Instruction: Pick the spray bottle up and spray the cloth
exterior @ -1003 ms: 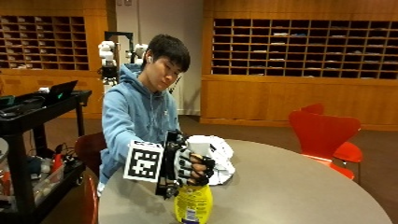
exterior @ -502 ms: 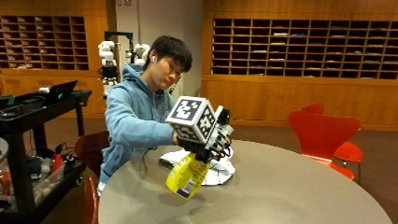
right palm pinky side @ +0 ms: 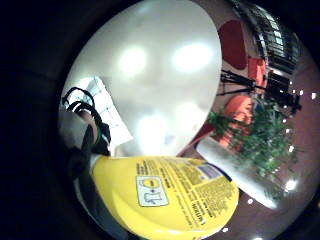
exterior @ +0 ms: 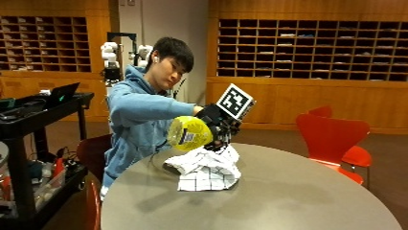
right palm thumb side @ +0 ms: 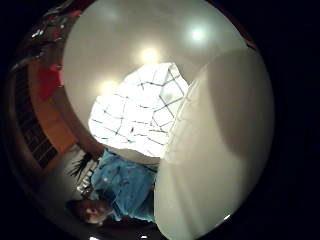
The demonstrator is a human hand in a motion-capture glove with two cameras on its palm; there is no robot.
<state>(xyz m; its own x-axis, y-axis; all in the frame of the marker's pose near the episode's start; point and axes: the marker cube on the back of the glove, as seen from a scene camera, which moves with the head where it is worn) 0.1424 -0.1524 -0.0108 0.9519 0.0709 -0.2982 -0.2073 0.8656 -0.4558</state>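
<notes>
Gloved right hand (exterior: 220, 127) grips the yellow spray bottle (exterior: 188, 133), fingers curled round its neck end. Bottle is lifted and tipped on its side, its base toward the camera, directly above the white checked cloth (exterior: 207, 167). Cloth lies bunched on the round grey table (exterior: 287, 201), near the person's edge. Red chair (exterior: 334, 139) stands beside the table, black cart (exterior: 35, 143) well apart on the other side. Nothing sits between bottle and cloth.

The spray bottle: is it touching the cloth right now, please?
Cannot tell. In the outside view the spray bottle, gripped by the right hand, overlaps the cloth; no gap or contact shows.
</notes>
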